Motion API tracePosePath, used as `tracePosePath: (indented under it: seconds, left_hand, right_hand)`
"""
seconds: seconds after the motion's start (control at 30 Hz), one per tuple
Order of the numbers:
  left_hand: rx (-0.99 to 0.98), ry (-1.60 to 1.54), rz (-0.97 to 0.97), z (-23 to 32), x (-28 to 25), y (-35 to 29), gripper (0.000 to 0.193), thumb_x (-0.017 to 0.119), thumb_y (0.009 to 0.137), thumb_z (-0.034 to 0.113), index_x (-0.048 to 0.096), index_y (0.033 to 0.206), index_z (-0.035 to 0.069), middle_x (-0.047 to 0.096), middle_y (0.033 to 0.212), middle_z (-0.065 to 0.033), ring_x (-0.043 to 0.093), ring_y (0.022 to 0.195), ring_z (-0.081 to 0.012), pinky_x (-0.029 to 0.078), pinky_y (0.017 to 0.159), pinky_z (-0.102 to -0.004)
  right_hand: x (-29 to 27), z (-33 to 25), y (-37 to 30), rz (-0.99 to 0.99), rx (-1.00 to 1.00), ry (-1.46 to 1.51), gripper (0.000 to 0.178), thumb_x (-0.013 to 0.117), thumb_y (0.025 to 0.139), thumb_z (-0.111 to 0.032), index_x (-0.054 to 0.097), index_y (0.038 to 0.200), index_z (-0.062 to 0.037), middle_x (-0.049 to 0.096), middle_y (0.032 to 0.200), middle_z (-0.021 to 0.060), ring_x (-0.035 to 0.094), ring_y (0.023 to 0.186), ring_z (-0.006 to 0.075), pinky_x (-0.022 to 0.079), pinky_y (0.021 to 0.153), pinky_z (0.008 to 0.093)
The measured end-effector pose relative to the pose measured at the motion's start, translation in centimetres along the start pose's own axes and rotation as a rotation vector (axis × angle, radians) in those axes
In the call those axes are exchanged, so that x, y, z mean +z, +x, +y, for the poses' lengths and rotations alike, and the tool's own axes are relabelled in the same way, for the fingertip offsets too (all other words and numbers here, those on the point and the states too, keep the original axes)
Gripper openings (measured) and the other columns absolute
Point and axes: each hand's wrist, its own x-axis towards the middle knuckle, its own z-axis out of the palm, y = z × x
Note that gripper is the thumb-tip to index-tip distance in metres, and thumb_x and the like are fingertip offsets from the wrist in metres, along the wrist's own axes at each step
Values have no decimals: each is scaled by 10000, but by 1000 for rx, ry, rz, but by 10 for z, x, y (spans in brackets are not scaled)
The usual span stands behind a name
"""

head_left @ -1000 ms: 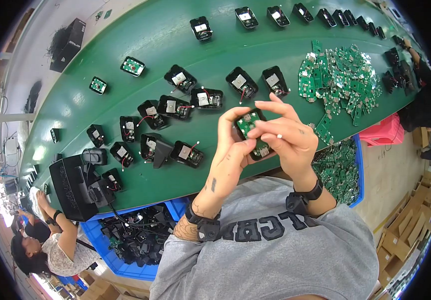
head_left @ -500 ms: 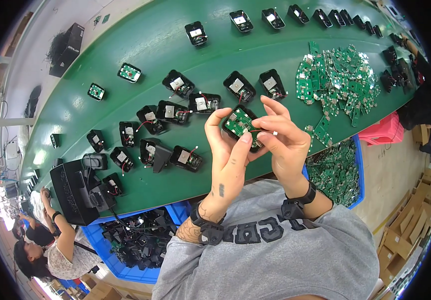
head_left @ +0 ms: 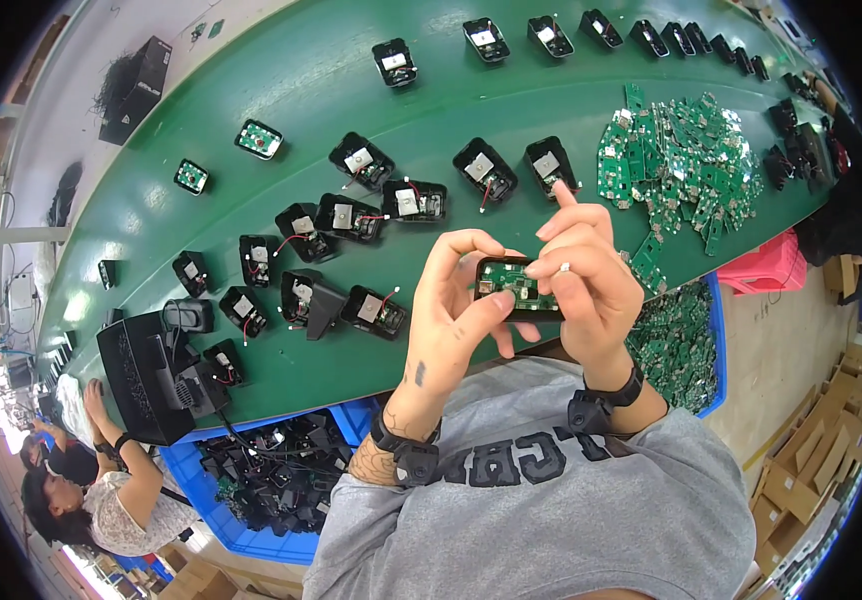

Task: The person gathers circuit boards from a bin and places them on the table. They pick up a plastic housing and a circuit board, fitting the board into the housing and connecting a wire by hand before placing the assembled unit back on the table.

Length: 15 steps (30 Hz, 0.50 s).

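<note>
Currently, head view: left hand (head_left: 456, 305) grips a small blk case (head_left: 511, 313), thumb pressed on the front, fingers curled round its L end. Case = shallow, rounded-corner box, looks like smooth plastic; inside sits a grn PCB (head_left: 519, 280), flat w/ small metallic & blk components. It's held up over the table (head_left: 221, 210), nr the front edge. Long axis runs approx L–R, roughly along that edge; open PCB side faces up to the cam. Right hand (head_left: 596, 290) is at the R end, fingertips by the PCB, thumb & index close together w/ a tiny white plug (head_left: 565, 268) b/w them; can't tell if they pinch it. Its other fingers are loosely bent, one pointing to the table's far edge.
</note>
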Motion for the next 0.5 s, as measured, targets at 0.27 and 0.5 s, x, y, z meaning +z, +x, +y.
tracePosePath:
  seconds: [0.27,0.5]
  left_hand:
    - [276,211,188,2,4,-5,388,581,811,-95,415,1144,13,601,1127,-179,681,880,-225,583,721,-285]
    - [459,472,215,-2,4,-8,405,627,745,-85,461,1108,-16,619,1161,-193,673,902,-176,577,742,-275]
  right_hand:
    - [-13,-18,11,-258,-53,-359,60,639,664,-83,603,711,-83,577,1126,98,447,1179,369,302,1034,550]
    - [-9,-24,21,-278,-52,-437,101,645,570,-39,581,642,-69,568,1187,105,366,1297,424,318,1027,514]
